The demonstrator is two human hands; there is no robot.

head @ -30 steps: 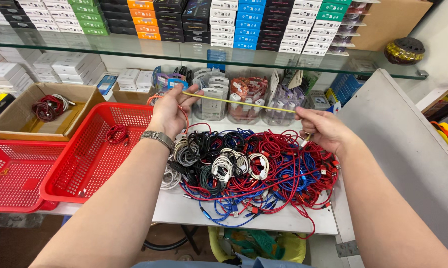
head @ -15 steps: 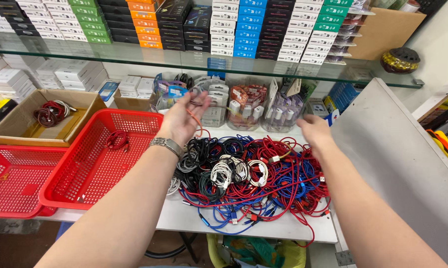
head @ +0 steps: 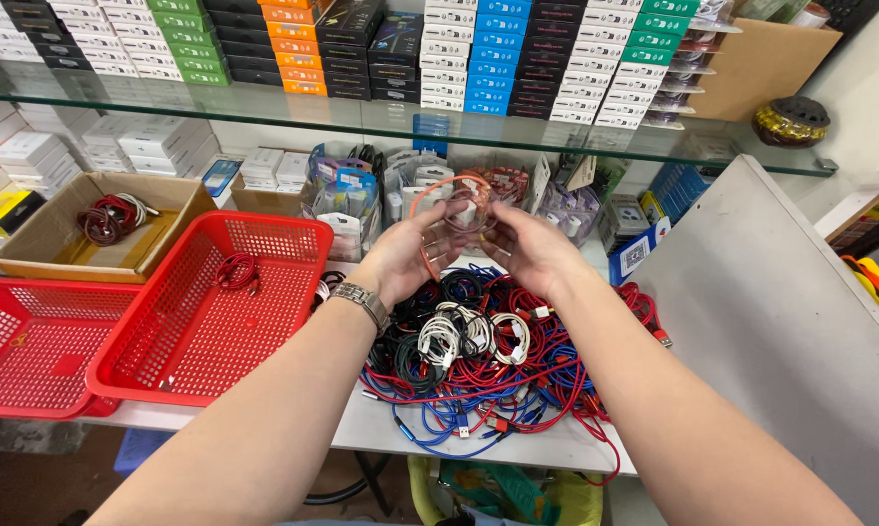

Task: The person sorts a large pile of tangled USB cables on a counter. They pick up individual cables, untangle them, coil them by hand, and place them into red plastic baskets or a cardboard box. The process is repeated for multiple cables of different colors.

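Fingers (head: pixel 430 226) of both hands looping orange cable (head: pixel 438 193).

orange cable (head: pixel 438 195) blurred; fingers (head: pixel 438 226) partly hidden behind loop.

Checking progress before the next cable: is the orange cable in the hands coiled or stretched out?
Coiled: the orange cable forms a loop between the left hand and right hand, above the cable pile.

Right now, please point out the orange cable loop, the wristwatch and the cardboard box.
orange cable loop (head: pixel 430 195): head view, left arc of the loop.
wristwatch (head: pixel 360 300): head view, metal band on the left wrist.
cardboard box (head: pixel 167 187): head view, back rim.
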